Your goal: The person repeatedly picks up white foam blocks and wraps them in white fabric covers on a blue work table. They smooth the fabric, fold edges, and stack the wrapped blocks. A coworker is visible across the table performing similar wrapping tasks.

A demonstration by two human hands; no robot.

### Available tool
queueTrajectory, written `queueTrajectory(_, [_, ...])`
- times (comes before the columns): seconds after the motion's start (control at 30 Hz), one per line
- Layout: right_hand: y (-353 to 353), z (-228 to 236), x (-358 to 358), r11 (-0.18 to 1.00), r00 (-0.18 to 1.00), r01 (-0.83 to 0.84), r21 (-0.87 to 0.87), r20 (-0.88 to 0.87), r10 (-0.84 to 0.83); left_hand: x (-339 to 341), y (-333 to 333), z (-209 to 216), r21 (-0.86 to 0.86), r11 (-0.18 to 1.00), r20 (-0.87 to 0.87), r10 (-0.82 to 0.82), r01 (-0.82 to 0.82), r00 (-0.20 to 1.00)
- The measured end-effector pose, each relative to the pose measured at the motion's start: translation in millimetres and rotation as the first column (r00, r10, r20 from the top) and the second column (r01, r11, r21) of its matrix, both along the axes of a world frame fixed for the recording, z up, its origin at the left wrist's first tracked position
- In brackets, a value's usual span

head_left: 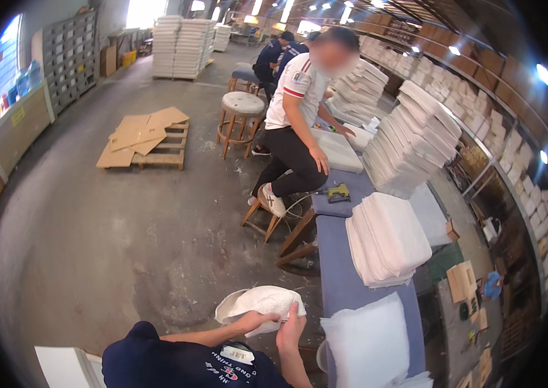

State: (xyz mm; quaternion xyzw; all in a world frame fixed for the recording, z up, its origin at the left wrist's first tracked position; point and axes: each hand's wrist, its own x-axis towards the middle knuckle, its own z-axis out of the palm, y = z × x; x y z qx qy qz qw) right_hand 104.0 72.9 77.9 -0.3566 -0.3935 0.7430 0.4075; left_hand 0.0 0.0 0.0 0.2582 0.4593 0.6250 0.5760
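In front of my body I hold a white textured fabric piece [257, 301], folded over and curved like a cushion cover; its exact kind is hard to tell. My left hand [258, 322] grips its near edge, with the fingers partly tucked beneath. My right hand [291, 326] holds the right end, thumb up against the cloth. Beside my right arm, thin white padding sheets [367, 339] lie on the blue-covered table [338, 258]. Farther along stands a stack of folded white cloth pieces [390, 239].
A staple gun [336, 193] lies on the table's far part. Beyond it a person in a white shirt [300, 84] sits on a stool, next to tall stacks of white cushions [413, 136]. Cardboard on a wooden pallet [148, 137] occupies the floor, left of a round stool [241, 107].
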Motion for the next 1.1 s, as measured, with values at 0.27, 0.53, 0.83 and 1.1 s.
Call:
queueTrajectory(0.27, [-27, 38, -9, 0.991, 0.994, -0.113, 0.067, 0.005, 0.113, -30, 12, -5, 0.052, 0.972, -0.303, -0.203, 0.229, 0.931])
queueTrajectory(0.53, [5, 5, 49, 0.990, 0.991, 0.035, -0.133, -0.125, -0.052, -56, 7, -54, -0.010, 0.982, 0.607, 0.157, -0.190, 0.779])
queueTrajectory(0.83, [40, -6, 115, 0.896, 0.918, 0.239, -0.374, -0.216, -0.334, -128, -17, -81, 0.112, 0.770, 0.890, 0.202, -0.627, 0.408])
queueTrajectory(1.1, [79, 0, 144, 0.906, 0.884, 0.355, -0.230, -0.233, -0.406, -140, 8, -6, -0.050, 0.891, 0.445, 0.425, -0.452, 0.788])
